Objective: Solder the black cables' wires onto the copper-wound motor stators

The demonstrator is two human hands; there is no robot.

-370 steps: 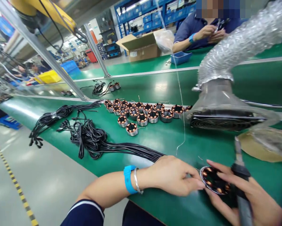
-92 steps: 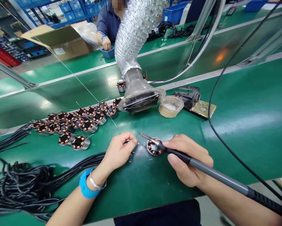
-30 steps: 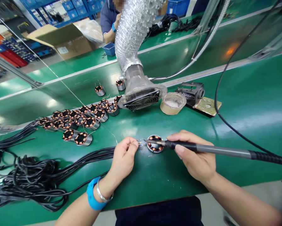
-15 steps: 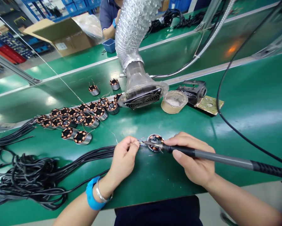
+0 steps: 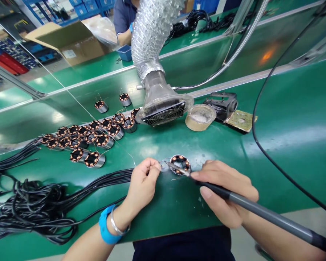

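Gripping iron [image 5: 263, 209] nr bench edge [image 5: 179, 231], R hand [image 5: 235, 183] has room fwd; L hand [image 5: 144, 181] pinches wires [image 5: 163, 165].

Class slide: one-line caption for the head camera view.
Right hand holds a grey-and-black soldering iron over a copper-wound metal ring, tip near thin wires in the left hand.

Two hands [image 5: 143, 183] [image 5: 235, 177], one soldering iron [image 5: 266, 214]

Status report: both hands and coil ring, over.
Left hand pinching thin wires. Right hand gripping soldering iron. Coil ring on table, partly hidden behind iron.
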